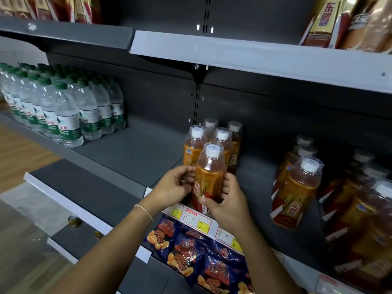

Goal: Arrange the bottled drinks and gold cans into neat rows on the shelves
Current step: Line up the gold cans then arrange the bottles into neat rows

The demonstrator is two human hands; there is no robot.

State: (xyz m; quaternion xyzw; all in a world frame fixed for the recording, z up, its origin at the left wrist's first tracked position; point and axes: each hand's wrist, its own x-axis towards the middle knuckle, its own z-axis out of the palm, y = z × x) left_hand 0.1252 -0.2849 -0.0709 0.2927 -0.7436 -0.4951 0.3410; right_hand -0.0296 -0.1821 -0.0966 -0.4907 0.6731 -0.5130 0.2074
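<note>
An orange drink bottle (209,177) with a white cap stands at the front edge of the grey middle shelf (131,153). My left hand (175,186) grips its left side and my right hand (228,200) wraps its right side and base. Behind it stand several more orange bottles (221,143) in a tight cluster. A second group of the same bottles (297,189) stands farther right on that shelf, the nearest ones blurred. Two gold cans (74,221) lie on a lower shelf at the left.
Rows of green-capped water bottles (63,115) fill the shelf's left end. Blue crisp bags (197,257) lie on the shelf below. Price tags (198,219) line the shelf edge. Red and gold cartons (324,22) stand on the top shelf.
</note>
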